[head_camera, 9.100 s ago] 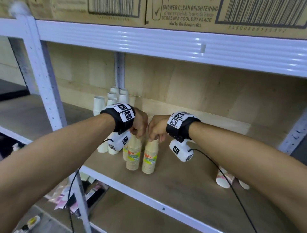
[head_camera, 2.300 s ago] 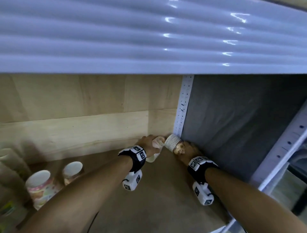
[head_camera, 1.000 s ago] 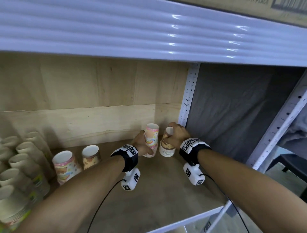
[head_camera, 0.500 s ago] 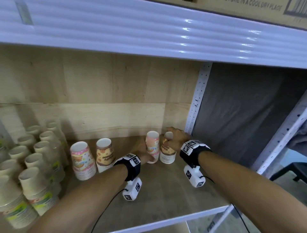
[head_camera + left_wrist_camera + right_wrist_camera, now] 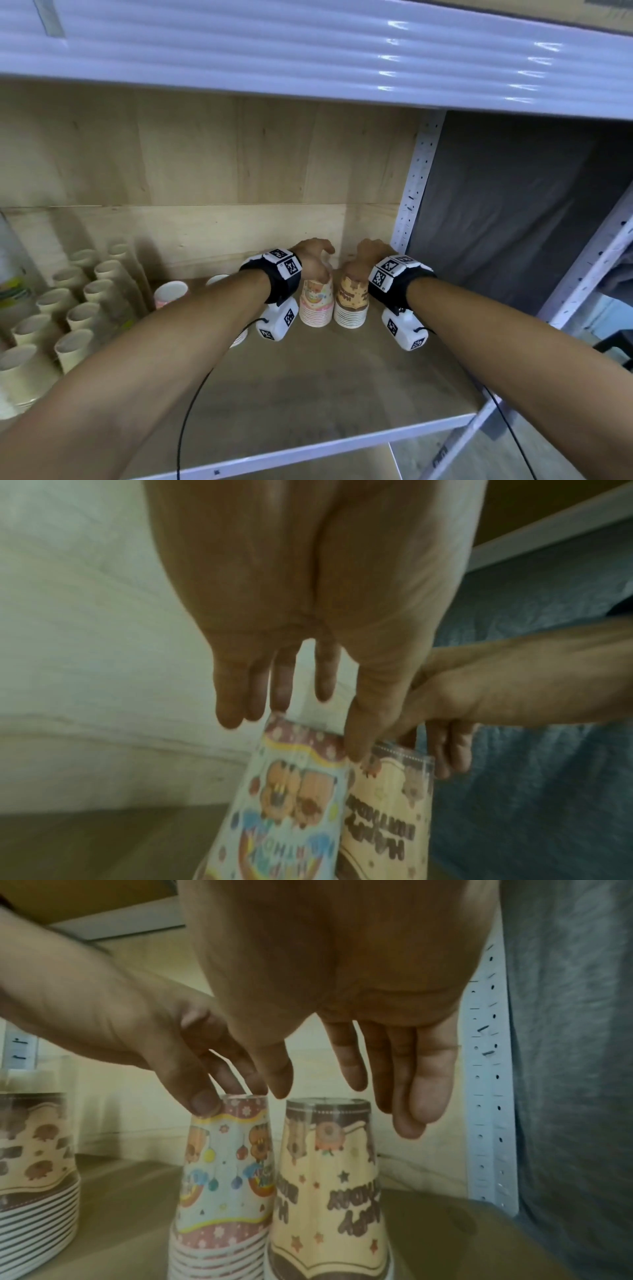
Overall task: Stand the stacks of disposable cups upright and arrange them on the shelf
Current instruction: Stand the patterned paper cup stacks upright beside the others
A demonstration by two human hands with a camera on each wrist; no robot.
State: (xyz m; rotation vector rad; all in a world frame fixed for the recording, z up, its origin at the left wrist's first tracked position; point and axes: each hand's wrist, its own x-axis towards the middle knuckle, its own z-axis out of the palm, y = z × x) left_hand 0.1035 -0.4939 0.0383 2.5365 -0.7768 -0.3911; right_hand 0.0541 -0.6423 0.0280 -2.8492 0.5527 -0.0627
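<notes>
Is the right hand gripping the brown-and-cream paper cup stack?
No; the right hand hangs straight-fingered over the brown-and-cream paper cup stack, not wrapped around it.

Two hands (image 5: 313,262), four patterned cup stacks (image 5: 317,301), roughly ten plain stacks (image 5: 94,294)

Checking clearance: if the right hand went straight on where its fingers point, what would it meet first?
Likely the top of the brown-and-yellow cup stack just below the fingers of the right hand, though depth is unclear.
</notes>
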